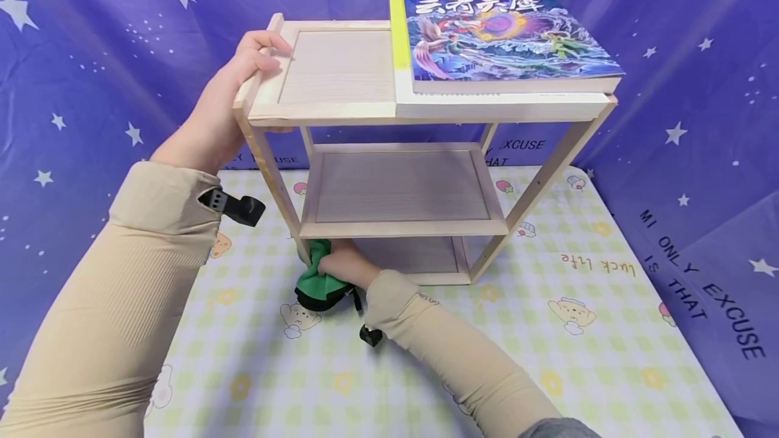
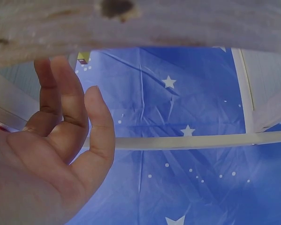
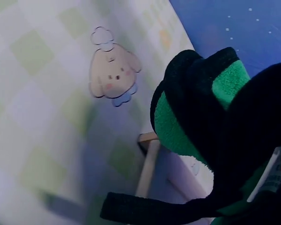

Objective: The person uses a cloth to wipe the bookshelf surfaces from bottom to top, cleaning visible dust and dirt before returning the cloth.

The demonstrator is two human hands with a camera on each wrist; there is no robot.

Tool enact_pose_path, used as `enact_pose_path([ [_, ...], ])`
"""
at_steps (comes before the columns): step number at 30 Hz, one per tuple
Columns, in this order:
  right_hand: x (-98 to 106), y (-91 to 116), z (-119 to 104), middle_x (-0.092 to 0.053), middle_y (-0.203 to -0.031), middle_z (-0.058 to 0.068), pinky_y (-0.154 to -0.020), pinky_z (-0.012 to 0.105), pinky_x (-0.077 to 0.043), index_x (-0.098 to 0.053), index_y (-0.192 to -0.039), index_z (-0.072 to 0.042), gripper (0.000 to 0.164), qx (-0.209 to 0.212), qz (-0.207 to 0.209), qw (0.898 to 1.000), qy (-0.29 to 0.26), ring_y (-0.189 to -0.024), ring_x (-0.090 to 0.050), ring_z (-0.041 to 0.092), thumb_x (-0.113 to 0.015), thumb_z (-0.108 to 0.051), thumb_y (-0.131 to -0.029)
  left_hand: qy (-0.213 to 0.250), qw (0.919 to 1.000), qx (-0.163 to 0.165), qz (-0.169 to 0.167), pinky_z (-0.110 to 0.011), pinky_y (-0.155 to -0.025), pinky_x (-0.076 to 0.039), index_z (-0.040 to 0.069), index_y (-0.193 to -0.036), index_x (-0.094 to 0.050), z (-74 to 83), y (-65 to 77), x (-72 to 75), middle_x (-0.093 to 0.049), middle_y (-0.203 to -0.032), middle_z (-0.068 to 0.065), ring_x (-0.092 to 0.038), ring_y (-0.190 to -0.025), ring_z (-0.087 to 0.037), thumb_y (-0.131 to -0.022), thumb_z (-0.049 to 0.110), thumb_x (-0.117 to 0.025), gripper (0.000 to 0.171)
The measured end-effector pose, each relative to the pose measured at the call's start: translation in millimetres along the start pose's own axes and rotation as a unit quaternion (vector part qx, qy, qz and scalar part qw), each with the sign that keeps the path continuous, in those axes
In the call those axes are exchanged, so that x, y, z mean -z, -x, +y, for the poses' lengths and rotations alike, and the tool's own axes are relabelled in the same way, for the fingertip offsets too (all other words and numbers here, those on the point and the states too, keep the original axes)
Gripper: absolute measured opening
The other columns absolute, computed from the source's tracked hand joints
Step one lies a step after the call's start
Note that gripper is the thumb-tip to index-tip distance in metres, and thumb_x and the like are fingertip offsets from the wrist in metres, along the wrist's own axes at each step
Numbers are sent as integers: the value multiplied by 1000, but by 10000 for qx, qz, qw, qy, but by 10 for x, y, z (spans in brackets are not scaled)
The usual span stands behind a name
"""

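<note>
A three-tier wooden shelf [image 1: 341,66] stands on the table, tilted in the head view by the camera's angle. My left hand [image 1: 228,80] holds the left end of its top board, some fingers over the top; in the left wrist view other fingers [image 2: 100,126] bend up under the wood. Low down by the shelf's left leg, my right hand [image 1: 349,263] grips a bunched green cloth [image 1: 322,286] with black on its other side. The right wrist view shows the cloth [image 3: 178,126] folded, with a white label [image 3: 274,173]; the right hand's fingers are hidden there.
Two thick books lie stacked on the top board's right part, the upper one with a blue illustrated cover [image 1: 493,32]. A checked tablecloth [image 1: 511,330] covers the table. Blue star-printed curtains [image 1: 122,32] hang behind and at the sides.
</note>
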State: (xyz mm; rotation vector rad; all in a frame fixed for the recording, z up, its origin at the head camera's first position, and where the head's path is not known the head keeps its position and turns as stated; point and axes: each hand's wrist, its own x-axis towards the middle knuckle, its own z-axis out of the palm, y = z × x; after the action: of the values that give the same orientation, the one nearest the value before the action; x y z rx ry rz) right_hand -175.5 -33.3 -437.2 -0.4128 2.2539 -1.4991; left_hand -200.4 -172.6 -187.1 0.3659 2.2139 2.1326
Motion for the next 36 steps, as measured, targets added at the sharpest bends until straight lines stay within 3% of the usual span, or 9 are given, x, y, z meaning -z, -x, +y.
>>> enact_pose_path([
  [5,33,3,-87,-52,-101,8,-68,23,-40,-58,-105,5,39,-176,14,9997,-139,-82,-46,19,-62,6,-67,38,10000,32,17,-35,-59,-50,27,-109,-50,-6,-7,0,-32,-138,-8,-51,-100,-27,-95,22,-40,18],
  [9,63,9,-163,-56,-103,5,-71,22,-40,-64,-100,1,32,-295,-57,9993,-205,-83,-47,16,-64,3,-68,-12,10000,59,31,-35,-59,-50,28,-110,-49,-10,-9,6,-32,-138,-7,-51,-100,-27,-95,22,-40,18],
  [18,187,-19,-301,-63,-105,7,-68,17,-45,-63,-116,0,49,89,-721,9923,-1005,-80,-55,7,-61,6,-68,4,10000,17,40,-35,-59,-51,27,-110,-50,-15,-15,32,-30,-141,-8,-51,-101,-28,-95,23,-41,18],
  [26,277,-3,-230,-65,-123,18,-72,17,-48,-61,-127,6,45,-62,-1165,9816,-1508,-80,-60,1,-59,-2,-82,-79,10000,-50,9,-34,-61,-50,27,-111,-48,-15,-15,24,-29,-141,-6,-47,-107,-29,-96,23,-41,17],
  [32,341,-47,-238,-62,-118,9,-81,14,-44,-57,-131,4,47,194,-1275,9877,-884,-88,-52,-1,-62,-10,-86,-186,9998,-73,4,-34,-62,-50,27,-111,-48,-11,-20,19,-29,-141,-7,-47,-108,-29,-96,24,-40,17],
  [36,406,-62,-268,-60,-125,9,-91,15,-41,-53,-137,-5,58,819,-1494,9837,-570,-100,-50,1,-67,-11,-82,-310,9995,-105,47,-36,-74,-46,27,-111,-48,-11,-22,8,-28,-143,-5,-42,-116,-29,-96,25,-40,17],
])
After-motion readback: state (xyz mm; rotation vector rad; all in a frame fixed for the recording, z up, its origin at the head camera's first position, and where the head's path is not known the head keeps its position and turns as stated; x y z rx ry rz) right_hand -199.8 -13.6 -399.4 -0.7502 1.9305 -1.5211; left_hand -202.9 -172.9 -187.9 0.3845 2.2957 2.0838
